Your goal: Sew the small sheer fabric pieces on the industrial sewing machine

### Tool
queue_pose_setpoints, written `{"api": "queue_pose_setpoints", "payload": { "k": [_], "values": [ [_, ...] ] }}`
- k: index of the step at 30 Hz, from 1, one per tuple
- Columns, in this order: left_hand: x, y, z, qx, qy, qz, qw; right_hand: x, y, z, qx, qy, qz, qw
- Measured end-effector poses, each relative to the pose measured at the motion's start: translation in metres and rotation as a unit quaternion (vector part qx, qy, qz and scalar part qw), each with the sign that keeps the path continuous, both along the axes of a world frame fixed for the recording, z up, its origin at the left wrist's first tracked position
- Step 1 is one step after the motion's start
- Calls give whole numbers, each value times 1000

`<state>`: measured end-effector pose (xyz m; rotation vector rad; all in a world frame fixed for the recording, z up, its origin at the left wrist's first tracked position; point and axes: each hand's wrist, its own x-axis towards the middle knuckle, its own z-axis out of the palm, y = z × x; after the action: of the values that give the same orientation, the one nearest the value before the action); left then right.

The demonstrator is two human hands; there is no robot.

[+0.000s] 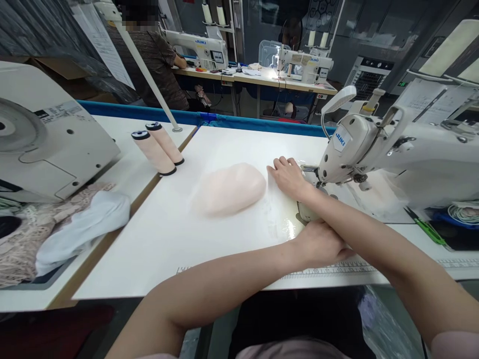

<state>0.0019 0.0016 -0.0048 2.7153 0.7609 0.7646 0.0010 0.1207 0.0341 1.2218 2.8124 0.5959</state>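
A pale pink moulded fabric cup (234, 189), blurred at its edges, lies on the white sewing table (157, 249). Just right of it is my right hand (287, 175), fingers loosely apart, holding nothing I can see, beside the needle area of the sewing machine (344, 139). My right forearm crosses over my left hand (322, 244). That left hand is bent closed near the table's front edge, below the machine head; its fingers are partly hidden, so whatever they hold does not show.
Two pink thread cones (155, 152) stand at the left. Beyond them are another machine (48, 134), lace fabric (56, 214) and white cloth (88, 227). Green thread snips (428, 227) lie at right. A person (149, 65) sits at the back near other machines (202, 47).
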Motion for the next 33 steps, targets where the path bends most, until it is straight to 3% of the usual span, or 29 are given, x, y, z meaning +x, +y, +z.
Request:
{"api": "queue_pose_setpoints", "payload": {
  "k": [5,15,25,33],
  "values": [
    [-2,1,-2,0,-6,-7,1000,0,5,0,-5,6,-7,1000],
    [1,3,-4,12,-5,-8,1000,19,-24,-2,-1,-5,9,1000],
    [0,-1,1,-13,14,8,1000,-2,5,1,-13,10,-21,1000],
    [0,2,-6,-1,19,0,1000,12,-6,3,-40,31,-10,999]
  ]
}}
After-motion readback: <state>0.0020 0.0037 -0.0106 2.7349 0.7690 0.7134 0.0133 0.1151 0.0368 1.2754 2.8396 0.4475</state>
